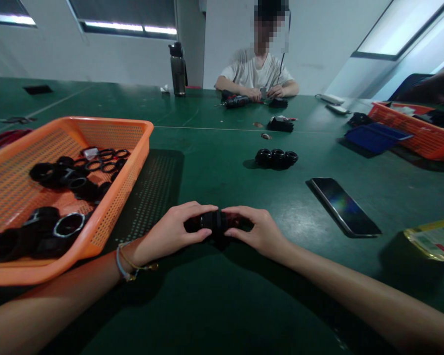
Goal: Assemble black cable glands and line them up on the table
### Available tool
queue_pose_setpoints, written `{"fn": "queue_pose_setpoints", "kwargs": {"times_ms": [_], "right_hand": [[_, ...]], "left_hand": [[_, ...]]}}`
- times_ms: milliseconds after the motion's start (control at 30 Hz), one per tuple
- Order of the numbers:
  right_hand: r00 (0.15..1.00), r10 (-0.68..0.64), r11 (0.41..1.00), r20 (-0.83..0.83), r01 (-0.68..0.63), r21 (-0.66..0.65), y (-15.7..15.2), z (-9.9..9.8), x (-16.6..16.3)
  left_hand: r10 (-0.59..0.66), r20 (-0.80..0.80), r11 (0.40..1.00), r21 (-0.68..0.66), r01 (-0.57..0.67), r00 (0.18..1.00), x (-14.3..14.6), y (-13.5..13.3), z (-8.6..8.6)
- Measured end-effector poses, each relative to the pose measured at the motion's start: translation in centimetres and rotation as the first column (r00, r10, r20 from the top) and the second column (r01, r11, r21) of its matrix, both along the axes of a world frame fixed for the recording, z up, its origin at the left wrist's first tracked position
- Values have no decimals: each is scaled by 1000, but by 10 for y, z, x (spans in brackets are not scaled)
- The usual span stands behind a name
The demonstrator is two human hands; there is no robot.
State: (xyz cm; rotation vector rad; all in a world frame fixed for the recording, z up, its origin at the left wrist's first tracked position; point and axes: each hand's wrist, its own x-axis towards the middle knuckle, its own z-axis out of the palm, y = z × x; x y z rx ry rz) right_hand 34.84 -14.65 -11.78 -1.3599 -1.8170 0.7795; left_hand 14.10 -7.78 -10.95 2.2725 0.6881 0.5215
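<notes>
Low over the green table, a black cylindrical fitting lies between my two hands. My left hand pinches its left end with thumb and fingers. On the right end, my right hand closes in the same way. Fingers cover both ends of the fitting, so its full shape is hidden. To the left, an orange basket holds several black tubular fittings and black rings. Beyond my hands stands a small cluster of black round-mouthed parts.
A phone and a yellow-edged package lie on my right. Farther off are a blue tray and another orange basket. Across the table, a person handles small parts near a power screwdriver; a bottle stands nearby.
</notes>
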Motion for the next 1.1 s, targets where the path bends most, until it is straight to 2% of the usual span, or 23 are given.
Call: {"fn": "queue_pose_setpoints", "kwargs": {"times_ms": [1100], "right_hand": [[999,2,1000,40,-1,-7,1,2,-1]], "left_hand": [[13,2,1000,0,-13,1000,0,-1,1]]}}
